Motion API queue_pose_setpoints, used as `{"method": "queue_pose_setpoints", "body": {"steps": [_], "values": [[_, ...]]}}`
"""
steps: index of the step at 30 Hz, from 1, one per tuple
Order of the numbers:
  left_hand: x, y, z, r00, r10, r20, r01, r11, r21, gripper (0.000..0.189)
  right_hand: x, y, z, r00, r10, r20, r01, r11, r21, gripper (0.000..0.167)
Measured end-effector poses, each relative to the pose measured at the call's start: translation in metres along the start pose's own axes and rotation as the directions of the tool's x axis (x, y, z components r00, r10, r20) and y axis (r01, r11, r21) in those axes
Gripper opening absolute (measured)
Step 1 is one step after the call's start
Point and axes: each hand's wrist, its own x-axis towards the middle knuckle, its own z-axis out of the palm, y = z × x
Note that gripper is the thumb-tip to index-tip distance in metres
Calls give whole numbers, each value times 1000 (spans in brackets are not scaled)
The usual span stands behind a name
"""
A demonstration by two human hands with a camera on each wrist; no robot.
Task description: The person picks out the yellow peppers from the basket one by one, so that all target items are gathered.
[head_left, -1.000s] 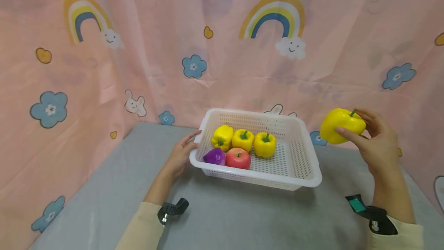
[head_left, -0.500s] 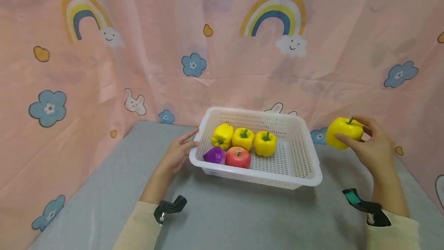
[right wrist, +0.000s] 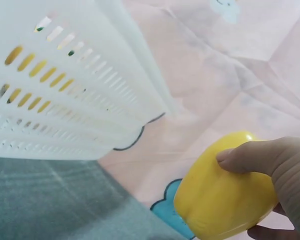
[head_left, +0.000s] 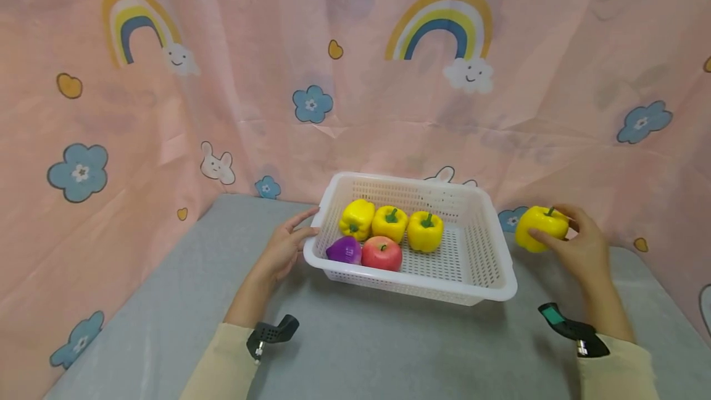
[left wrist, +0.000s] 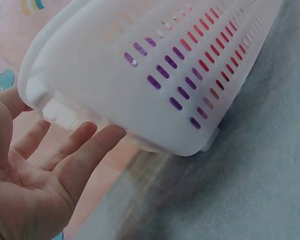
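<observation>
My right hand (head_left: 580, 245) grips a yellow bell pepper (head_left: 543, 227), thumb on its near side and fingers behind it. The pepper is held in the air to the right of a white perforated plastic basket (head_left: 411, 284). At the basket's left end, my left hand (head_left: 282, 249) touches the rim; in the left wrist view its fingers (left wrist: 92, 155) are fairly straight, with the tips at the rim's edge. Inside the basket lie three yellow bell peppers (head_left: 424, 233), a red apple (head_left: 381, 254) and a purple onion-shaped piece (head_left: 345, 250).
A grey cloth-covered table (head_left: 389, 350) carries the basket. Close behind it hangs a pink patterned curtain (head_left: 266, 36), which also runs along both sides. A black wrist strap (head_left: 272, 332) is worn on each forearm.
The right hand has lowered the yellow bell pepper toward the table and, in the last half second, shifted it slightly left toward the basket. The left hand and basket stay nearly still.
</observation>
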Motion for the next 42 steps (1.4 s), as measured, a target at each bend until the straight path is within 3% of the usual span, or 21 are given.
{"method": "queue_pose_setpoints", "body": {"steps": [19, 42], "values": [[-2, 0, -1, 1000, 6, 0, -6, 1000, 22, 54, -3, 24, 21, 998, 22, 62, -24, 999, 27, 77], [0, -1, 0, 1000, 9, -1, -9, 1000, 11, 53, -3, 25, 18, 999, 14, 43, -14, 1000, 7, 77]]}}
